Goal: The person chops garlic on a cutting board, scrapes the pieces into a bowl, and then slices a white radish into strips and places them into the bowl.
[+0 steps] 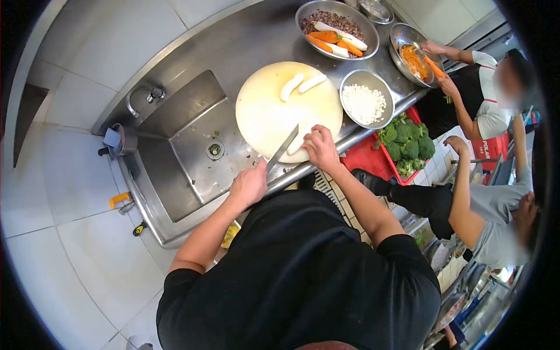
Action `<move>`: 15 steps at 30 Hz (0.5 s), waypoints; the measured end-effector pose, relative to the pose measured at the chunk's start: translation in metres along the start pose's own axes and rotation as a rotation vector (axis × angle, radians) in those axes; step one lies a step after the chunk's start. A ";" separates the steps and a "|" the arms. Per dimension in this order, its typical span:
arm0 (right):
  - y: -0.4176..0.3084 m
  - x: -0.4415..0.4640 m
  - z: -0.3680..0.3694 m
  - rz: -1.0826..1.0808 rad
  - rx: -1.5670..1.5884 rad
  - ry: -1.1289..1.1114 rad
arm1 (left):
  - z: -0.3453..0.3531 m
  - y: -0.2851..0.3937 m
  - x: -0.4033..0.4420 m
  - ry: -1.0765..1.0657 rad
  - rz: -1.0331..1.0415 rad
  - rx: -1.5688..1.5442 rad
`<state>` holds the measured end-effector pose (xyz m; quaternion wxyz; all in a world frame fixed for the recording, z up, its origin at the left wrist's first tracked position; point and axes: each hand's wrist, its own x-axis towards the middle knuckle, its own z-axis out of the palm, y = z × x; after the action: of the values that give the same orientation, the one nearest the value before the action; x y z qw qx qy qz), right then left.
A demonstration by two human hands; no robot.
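Observation:
My left hand (249,185) is closed round the handle of a kitchen knife (284,147), its blade slanting up over the near part of a round cutting board (262,99). Just right of the blade, my right hand (321,147) presses a white radish piece (296,144) against the board with bent fingers. Two more pale radish pieces (290,87) lie near the board's far edge. Beside the board on the right stands a metal bowl (344,111) of diced white radish (363,104).
A steel sink (175,175) with a tap (143,96) lies left of the board. Behind is a bowl (371,35) of carrots and radishes. A red crate (373,157) of broccoli (405,143) sits below the counter. One co-worker grates carrot (431,65) over a bowl; another person stands at right.

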<state>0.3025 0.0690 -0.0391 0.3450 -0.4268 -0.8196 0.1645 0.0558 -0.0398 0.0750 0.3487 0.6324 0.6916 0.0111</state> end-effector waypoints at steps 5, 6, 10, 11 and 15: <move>0.011 0.013 -0.002 -0.087 0.015 -0.080 | 0.024 0.011 0.013 0.017 -0.062 0.028; 0.009 0.016 -0.001 -0.086 0.009 -0.079 | 0.024 0.017 0.017 -0.002 -0.084 0.057; 0.009 0.015 -0.003 -0.011 0.078 -0.085 | 0.022 0.039 0.015 0.014 -0.128 0.025; 0.012 0.015 -0.005 -0.031 0.114 -0.101 | 0.022 0.042 0.012 0.016 -0.137 0.014; 0.016 0.014 -0.009 -0.068 0.209 -0.140 | 0.041 0.045 0.005 0.020 -0.224 -0.023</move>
<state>0.3128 0.0896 -0.0361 0.3348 -0.3481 -0.8340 0.2668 0.1155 -0.0438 0.0621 0.3481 0.5468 0.7614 -0.0135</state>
